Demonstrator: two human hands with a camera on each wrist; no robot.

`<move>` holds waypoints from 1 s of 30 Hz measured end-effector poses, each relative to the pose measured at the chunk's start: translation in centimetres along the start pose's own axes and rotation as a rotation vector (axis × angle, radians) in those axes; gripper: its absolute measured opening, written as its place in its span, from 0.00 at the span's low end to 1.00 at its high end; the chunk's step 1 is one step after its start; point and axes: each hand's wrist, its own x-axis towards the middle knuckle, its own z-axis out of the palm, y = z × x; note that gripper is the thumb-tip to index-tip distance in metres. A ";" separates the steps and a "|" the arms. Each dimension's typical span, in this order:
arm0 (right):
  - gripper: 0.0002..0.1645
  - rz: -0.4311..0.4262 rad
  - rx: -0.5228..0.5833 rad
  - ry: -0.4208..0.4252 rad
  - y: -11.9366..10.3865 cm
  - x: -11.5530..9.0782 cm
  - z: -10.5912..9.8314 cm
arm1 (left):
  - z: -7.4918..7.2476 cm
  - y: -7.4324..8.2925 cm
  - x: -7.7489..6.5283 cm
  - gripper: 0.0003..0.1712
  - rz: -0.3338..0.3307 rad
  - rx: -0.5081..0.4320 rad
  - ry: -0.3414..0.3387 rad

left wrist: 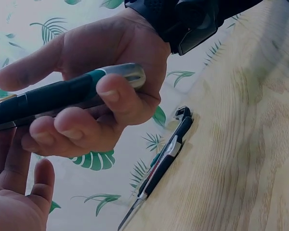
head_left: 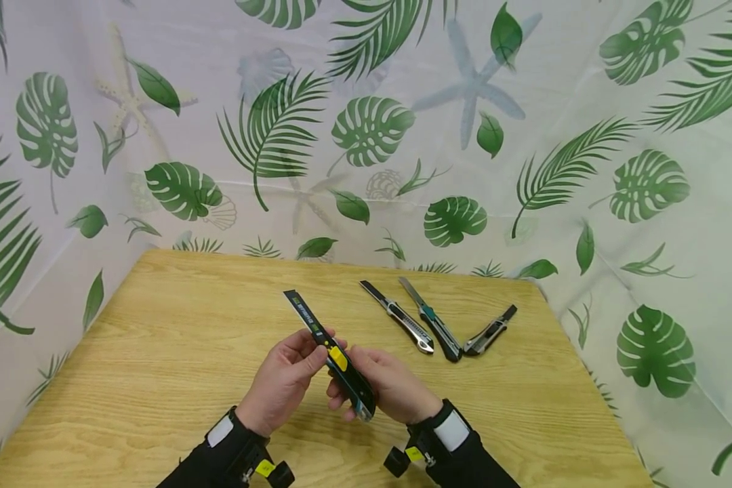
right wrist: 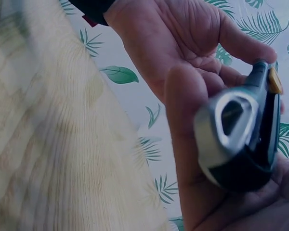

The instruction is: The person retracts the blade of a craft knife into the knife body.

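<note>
A large snap-off utility knife (head_left: 349,374) is held up above the table, tilted with its tip toward the far left. Its long dark blade (head_left: 303,313), marked with lettering, sticks out of the black handle. A yellow slider (head_left: 338,358) sits on the handle's upper face. My left hand (head_left: 283,379) pinches the front of the handle, thumb beside the slider. My right hand (head_left: 396,386) grips the handle farther back, its fingers curled underneath. The left wrist view shows the right fingers (left wrist: 77,125) around the handle; the metal butt end (right wrist: 231,125) faces the right wrist camera.
On the wooden table (head_left: 177,352), right of my hands, lie three more utility knives: a silver and black one (head_left: 410,324), a green and black one (head_left: 442,332) and a shorter one (head_left: 488,333). A leaf-printed cloth (head_left: 354,61) hangs behind and at both sides.
</note>
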 end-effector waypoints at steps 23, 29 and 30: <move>0.39 0.145 -0.086 0.209 0.0 0.1 1.5 | 0.2 -0.4 0.0 0.16 -0.011 0.063 0.005; 0.39 0.158 -0.144 0.278 0.1 0.2 1.8 | 0.3 -0.6 0.0 0.18 -0.013 0.063 -0.006; 0.39 0.159 -0.154 0.286 0.1 0.2 1.8 | 0.3 -0.6 0.0 0.18 -0.013 0.065 -0.007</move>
